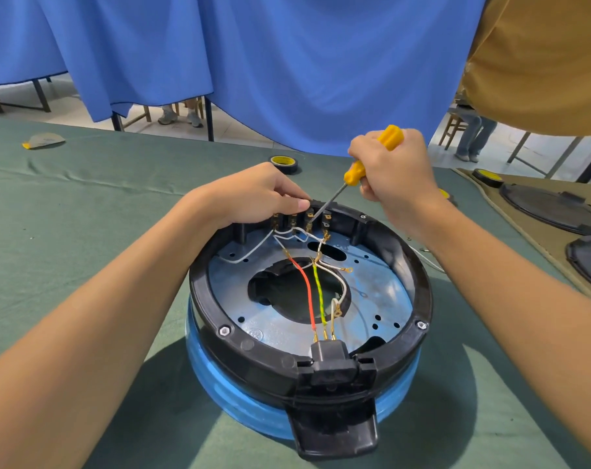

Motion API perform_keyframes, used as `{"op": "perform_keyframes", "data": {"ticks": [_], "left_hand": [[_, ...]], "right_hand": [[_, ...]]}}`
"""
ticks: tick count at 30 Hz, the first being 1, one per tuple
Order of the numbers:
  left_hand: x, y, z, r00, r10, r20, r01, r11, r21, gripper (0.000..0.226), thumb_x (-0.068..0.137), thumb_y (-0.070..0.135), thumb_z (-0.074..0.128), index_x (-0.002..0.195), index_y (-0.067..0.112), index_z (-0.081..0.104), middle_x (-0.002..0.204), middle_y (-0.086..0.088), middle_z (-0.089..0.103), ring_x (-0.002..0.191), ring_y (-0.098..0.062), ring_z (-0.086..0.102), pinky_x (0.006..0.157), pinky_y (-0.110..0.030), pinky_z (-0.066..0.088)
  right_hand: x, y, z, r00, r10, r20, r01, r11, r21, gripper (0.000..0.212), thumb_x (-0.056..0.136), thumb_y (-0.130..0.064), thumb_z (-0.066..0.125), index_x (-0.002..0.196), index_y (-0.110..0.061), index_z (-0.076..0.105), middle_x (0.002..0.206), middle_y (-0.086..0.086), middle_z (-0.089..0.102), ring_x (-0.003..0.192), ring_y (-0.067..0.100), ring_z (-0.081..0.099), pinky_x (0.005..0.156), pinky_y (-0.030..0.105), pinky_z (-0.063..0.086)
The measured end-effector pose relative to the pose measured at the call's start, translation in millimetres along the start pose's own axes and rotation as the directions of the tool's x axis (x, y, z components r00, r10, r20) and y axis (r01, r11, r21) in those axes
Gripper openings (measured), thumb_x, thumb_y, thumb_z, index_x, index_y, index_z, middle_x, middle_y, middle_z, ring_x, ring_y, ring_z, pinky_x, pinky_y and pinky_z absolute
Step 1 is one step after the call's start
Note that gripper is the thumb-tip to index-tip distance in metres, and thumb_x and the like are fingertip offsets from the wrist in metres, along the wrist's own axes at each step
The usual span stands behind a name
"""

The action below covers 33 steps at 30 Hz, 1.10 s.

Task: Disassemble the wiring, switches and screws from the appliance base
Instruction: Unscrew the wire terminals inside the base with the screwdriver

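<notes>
The right hand (394, 170) is clenched around the yellow handle of a screwdriver (354, 172), whose shaft slants down and left from it onto the row of switches (301, 220), while the left hand (263, 194), just left of the tip, curls its fingers over that row with the thumb pressed on top. Below both hands sits the appliance base (419, 286), a black ring on a blue body, holding red, yellow-green and white wires (306, 292) that run over its metal plate (233, 299) to the black socket (328, 357) at the rim nearest the person.
</notes>
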State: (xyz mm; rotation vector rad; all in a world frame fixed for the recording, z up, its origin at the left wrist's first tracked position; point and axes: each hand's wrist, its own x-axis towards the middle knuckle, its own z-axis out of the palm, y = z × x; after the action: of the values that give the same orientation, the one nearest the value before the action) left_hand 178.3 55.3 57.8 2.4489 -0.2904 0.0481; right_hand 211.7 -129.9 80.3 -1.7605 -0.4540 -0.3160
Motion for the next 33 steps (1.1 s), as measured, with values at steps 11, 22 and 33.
{"op": "perform_keyframes", "data": {"ticks": [11, 22, 33], "left_hand": [[-2, 2, 0, 1.000, -0.016, -0.001, 0.016, 1.000, 0.027, 0.025, 0.096, 0.033, 0.057, 0.116, 0.025, 0.072, 0.081, 0.020, 0.067, 0.070, 0.003, 0.057, 0.063, -0.012, 0.039], [-1, 3, 0, 0.999, 0.007, 0.044, -0.007, 1.000, 0.006, 0.019, 0.097, 0.031, 0.056, 0.089, 0.039, 0.071, 0.081, 0.001, 0.068, 0.062, -0.006, 0.050, 0.068, -0.029, 0.043], [-3, -4, -2, 1.000, -0.020, 0.007, 0.020, 0.996, -0.083, 0.022, 0.094, 0.029, 0.061, 0.110, 0.022, 0.075, 0.082, 0.018, 0.071, 0.076, 0.005, 0.060, 0.071, -0.011, 0.042]], "right_hand": [[-39, -2, -7, 0.971, -0.234, 0.050, 0.239, 0.948, -0.208, 0.036, 0.078, -0.020, 0.058, 0.052, 0.004, 0.050, 0.052, 0.029, 0.051, 0.052, 0.045, 0.053, 0.047, 0.046, 0.046], [-66, -18, 11, 0.932, -0.358, 0.052, 0.347, 0.842, -0.414, 0.039, 0.079, -0.017, 0.057, 0.049, 0.000, 0.038, 0.043, 0.005, 0.029, 0.058, 0.031, 0.032, 0.053, 0.022, 0.023], [-42, -9, -20, 0.990, -0.131, -0.061, 0.124, 0.986, -0.109, 0.034, 0.083, -0.021, 0.063, 0.063, 0.007, 0.061, 0.058, 0.019, 0.064, 0.046, 0.012, 0.057, 0.049, 0.025, 0.042]]}}
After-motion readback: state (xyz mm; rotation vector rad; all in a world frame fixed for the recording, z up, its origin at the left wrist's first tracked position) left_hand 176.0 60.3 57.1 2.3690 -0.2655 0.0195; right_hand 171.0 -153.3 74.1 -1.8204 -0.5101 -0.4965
